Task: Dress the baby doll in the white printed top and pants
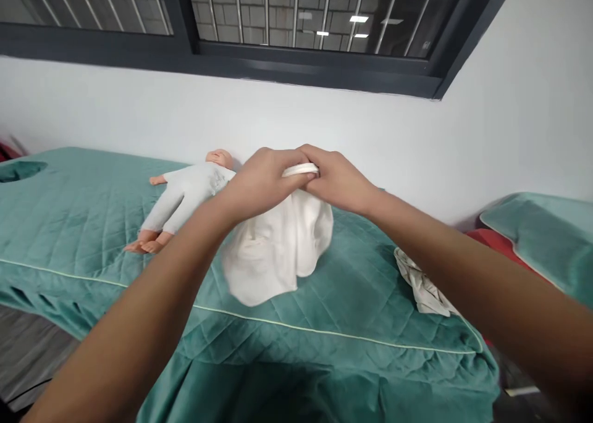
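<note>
Left of the grip, a white-clothed plastic doll (192, 185) blocks passage; behind, a plain white wall (352, 117); below, soft white cloth (273, 256). Rightward, green quilted fabric (361, 281) leaves room up to crumpled beige cloth (424, 290).

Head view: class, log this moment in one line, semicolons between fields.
left hand: gripping white cloth; right hand: gripping same cloth; white cloth: hanging below hands; doll: lying on green bed; beige cloth: crumpled

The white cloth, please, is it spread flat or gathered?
Gathered: the cloth hangs in folds from the left hand and right hand.
</note>
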